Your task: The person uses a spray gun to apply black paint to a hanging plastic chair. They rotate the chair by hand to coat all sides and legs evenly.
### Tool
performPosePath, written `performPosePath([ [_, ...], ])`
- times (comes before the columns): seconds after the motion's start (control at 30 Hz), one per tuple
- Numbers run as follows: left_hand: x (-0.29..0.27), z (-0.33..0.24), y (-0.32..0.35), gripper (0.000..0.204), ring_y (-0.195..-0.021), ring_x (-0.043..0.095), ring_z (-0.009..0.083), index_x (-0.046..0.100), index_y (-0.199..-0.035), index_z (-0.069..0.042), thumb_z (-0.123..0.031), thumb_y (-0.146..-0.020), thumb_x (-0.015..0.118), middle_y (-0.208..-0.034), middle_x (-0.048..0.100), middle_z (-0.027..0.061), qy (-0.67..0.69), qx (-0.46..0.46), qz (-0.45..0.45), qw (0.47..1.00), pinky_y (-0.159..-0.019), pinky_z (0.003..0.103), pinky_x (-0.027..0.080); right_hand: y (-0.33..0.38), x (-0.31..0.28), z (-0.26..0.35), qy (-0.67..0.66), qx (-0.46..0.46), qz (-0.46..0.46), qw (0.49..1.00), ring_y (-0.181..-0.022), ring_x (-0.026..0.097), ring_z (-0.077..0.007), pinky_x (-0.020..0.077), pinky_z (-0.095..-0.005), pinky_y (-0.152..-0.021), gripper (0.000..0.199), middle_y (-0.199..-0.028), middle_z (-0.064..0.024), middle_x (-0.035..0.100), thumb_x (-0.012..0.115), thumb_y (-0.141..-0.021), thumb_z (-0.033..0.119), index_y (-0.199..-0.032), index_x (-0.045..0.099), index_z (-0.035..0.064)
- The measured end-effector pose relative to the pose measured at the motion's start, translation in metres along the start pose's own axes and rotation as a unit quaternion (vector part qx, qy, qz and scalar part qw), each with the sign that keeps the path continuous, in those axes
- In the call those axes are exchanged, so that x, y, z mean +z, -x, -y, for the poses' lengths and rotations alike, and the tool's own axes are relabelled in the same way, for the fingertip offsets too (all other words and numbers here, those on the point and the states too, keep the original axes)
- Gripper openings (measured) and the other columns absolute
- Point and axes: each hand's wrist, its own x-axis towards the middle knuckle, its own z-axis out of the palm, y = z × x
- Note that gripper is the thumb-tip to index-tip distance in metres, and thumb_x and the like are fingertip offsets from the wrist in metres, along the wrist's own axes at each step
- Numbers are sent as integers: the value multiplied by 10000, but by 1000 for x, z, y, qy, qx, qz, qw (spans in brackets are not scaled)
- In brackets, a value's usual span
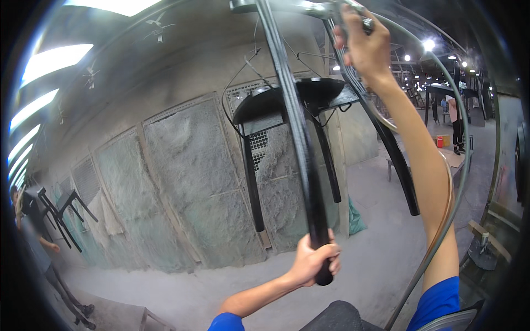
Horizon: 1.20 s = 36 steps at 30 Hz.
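Observation:
My left hand (309, 263) is wrapped around the lower end of a long black leg (301, 138), which belongs to a hanging piece of black wooden furniture that looks like a chair. Raised at the top right, my right hand (365, 47) grips a metallic spray gun (316, 9), partly cut off by the upper edge. Beside that hand runs another black leg (395, 149). Behind the near leg hangs the dark curved seat (259, 107), with further legs (251, 176) pointing down. Bent wires (223, 94) reach up from the seat.
A grey-green hose (461, 149) runs along my right arm. Dusty filter panels (187, 138) cover the wall ahead. Other black furniture (52, 212) hangs at far left by a person (41, 248). Another person (457, 124) stands far right near a low platform (455, 158).

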Motion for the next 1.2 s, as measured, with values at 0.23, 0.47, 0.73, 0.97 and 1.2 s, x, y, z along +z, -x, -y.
performPosePath([
  [0.23,10,58,-60,301,-521,591,171,430,-1055,-38,9,-879,669,-721,558,70,-35,32,-16,999,-481,355,501,-14,48,11,10,-81,32,996,-572,542,-32,434,-212,-498,343,-716,30,617,579,-1057,238,-1352,671,91],
  [0.47,-76,14,-31,316,-499,560,168,455,-1058,-93,21,-860,674,-693,534,58,-26,-41,13,999,-471,381,486,-31,-65,-59,206,14,-83,975,-608,624,-49,485,-199,-406,436,-812,-23,682,630,-1031,394,-1333,645,79],
  [0.73,-248,0,-26,283,-680,614,163,581,-901,24,-169,-822,772,-726,630,86,-612,220,-462,603,-648,350,503,110,-216,-140,136,175,-92,971,-671,616,-56,476,-212,-421,448,-836,-30,662,622,-1036,360,-1376,621,68],
  [0.97,-315,-10,-78,107,-490,572,141,537,-775,-9,-13,-784,643,-610,582,45,-508,138,-499,689,-458,327,448,229,-238,-238,136,325,-55,934,-646,602,-69,423,-203,-393,494,-847,-42,655,575,-1065,377,-1437,563,52],
  [1.2,-299,9,-132,105,-461,572,151,542,-731,-11,3,-783,633,-578,577,49,-508,95,-507,690,-444,333,449,212,-200,-224,-266,334,41,903,-638,621,-97,429,-217,-410,530,-829,-74,664,575,-1053,389,-1430,547,18],
])
